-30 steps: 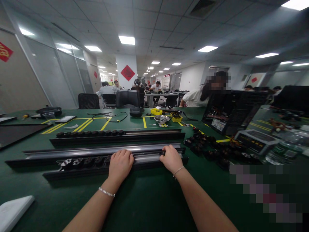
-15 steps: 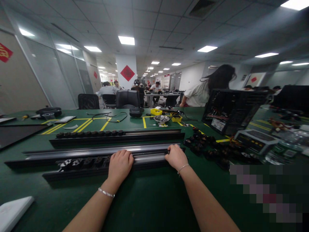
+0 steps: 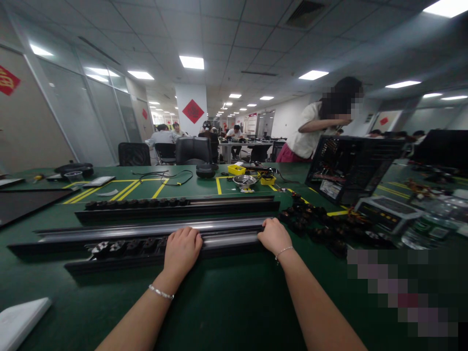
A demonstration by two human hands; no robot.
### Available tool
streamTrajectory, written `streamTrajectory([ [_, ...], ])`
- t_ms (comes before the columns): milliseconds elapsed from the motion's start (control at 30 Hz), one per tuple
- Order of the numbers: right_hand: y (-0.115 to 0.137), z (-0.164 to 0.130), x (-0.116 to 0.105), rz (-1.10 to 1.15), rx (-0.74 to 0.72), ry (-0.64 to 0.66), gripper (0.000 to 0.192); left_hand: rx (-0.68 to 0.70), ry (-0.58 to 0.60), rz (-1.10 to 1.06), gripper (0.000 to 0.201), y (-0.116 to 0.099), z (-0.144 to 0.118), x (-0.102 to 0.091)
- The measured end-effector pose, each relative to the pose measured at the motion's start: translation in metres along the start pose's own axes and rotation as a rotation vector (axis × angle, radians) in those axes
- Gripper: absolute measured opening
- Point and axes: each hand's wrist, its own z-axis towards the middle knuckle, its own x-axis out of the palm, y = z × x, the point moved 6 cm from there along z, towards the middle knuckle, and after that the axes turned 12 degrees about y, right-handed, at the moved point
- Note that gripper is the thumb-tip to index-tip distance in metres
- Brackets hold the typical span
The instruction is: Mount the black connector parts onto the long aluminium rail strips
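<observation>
My left hand [image 3: 183, 247] lies over the nearest black rail [image 3: 126, 265], its fingers curled down onto the row of black round parts [image 3: 133, 245] in the rail's channel. The parts under that hand are hidden. At the rail's right end is my right hand [image 3: 275, 235], fingers bent and closed together; whatever they pinch is hidden. Between the hands, a bare silvery strip of the channel shows. Just behind lies a longer rail [image 3: 127, 228] with a shiny, bare channel. A third rail [image 3: 219, 206] farther back carries similar black parts along its left half.
Right of the rails lies a heap of small black parts [image 3: 303, 217]. Beyond it stand an opened computer case [image 3: 351, 168], a power supply [image 3: 387, 213] and a water bottle [image 3: 427, 226]. A metal bowl [image 3: 244, 182] and yellow bins [image 3: 236, 169] sit behind. A person [image 3: 307, 126] stands across the table.
My right hand has slid a little to the right, to the rail's end. My left hand and the rails stay put. The person across the table has straightened and raised an arm.
</observation>
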Motion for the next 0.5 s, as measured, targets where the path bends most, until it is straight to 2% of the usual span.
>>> streamTrajectory([
  [267,-0.011,0.003,-0.003,-0.016,0.057,0.003,0.034,-0.006,0.014,-0.017,0.029,0.0,-0.001,-0.001],
  [500,-0.033,0.007,-0.009,0.01,0.122,-0.019,0.034,-0.001,0.02,-0.028,0.03,-0.001,0.0,-0.002],
])
